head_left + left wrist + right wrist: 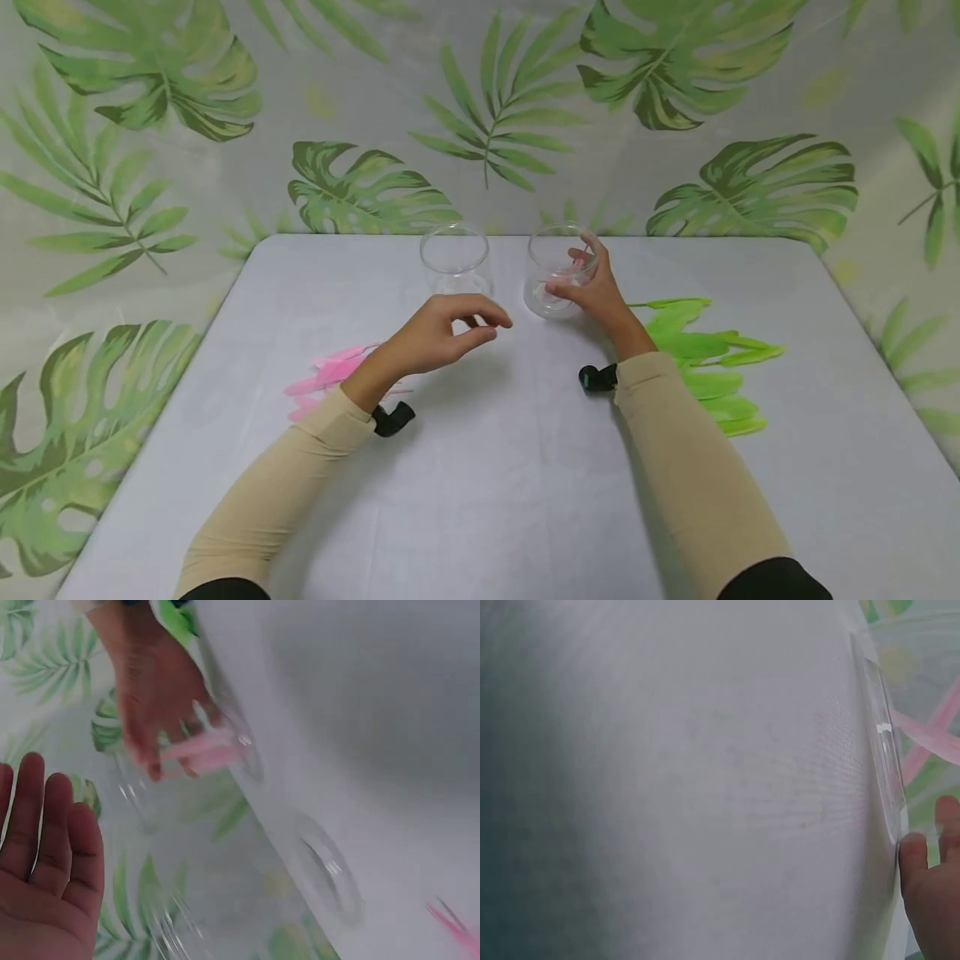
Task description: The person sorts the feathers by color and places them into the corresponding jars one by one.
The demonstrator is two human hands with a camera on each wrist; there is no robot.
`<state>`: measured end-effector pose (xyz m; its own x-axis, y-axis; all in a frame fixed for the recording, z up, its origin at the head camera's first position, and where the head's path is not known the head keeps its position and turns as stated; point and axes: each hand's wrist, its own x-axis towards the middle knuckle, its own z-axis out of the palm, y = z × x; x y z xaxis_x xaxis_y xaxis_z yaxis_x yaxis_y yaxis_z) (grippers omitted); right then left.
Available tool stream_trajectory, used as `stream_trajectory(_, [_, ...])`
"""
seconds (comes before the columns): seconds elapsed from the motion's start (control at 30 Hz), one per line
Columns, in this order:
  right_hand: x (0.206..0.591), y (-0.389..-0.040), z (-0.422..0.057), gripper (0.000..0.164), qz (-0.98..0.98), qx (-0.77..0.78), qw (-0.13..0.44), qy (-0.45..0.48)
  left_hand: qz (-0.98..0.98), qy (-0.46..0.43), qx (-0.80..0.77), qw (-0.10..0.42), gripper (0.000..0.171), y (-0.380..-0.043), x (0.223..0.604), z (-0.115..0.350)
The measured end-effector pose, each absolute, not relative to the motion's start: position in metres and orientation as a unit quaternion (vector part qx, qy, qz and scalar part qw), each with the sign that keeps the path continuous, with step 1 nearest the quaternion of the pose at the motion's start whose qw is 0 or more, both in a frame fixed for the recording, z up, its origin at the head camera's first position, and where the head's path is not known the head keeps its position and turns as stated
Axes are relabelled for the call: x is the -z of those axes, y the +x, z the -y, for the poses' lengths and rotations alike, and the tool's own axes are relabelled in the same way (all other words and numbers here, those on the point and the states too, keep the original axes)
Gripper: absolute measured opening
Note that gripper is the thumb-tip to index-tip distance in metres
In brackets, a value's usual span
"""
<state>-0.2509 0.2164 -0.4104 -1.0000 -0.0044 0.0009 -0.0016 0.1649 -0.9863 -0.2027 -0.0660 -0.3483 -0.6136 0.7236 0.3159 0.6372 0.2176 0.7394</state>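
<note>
Two clear round glass jars stand upright at the far side of the table. My right hand (603, 296) grips the right jar (538, 292), thumb at its near side and fingers round its right side. Pink feathers (202, 754) lie inside that jar, crossing each other in the right wrist view. My left hand (438, 333) hovers in front of the left jar (453, 273), holding nothing, its fingers loosely bent. In the left wrist view the left hand's fingers (52, 832) look relaxed. No feathers show in the left jar.
Loose pink feathers (333, 371) lie on the white tablecloth (480, 500), partly behind the left forearm. A spread of bright green feathers (705, 346) lies beside the right forearm. A leaf-patterned cloth (495, 125) hangs behind the table's far edge.
</note>
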Motion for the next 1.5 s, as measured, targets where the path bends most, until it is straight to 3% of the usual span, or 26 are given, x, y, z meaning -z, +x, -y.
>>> stream_trajectory(0.27, [0.4, -0.246, -0.216, 0.101, -0.76, 0.65, 0.019, 0.01, -0.835, 0.363, -0.411, 0.051, 0.017, -0.196, 0.352, 0.138])
stream_trajectory(0.63, [0.402, -0.246, -0.216, 0.099, -0.759, 0.651, 0.021, 0.012, -0.886, 0.33, -0.325, 0.021, 0.015, -0.212, 0.372, 0.196])
stream_trajectory(1.23, [0.4, -0.244, -0.214, 0.098, -0.755, 0.655, 0.025, 0.003, -0.916, 0.264, -0.278, 0.118, 0.013, -0.25, 0.399, 0.22])
stream_trajectory(1.5, [0.398, -0.243, -0.214, 0.098, -0.749, 0.662, 0.023, 0.004, -0.92, 0.281, -0.246, 0.121, 0.012, -0.253, 0.402, 0.214])
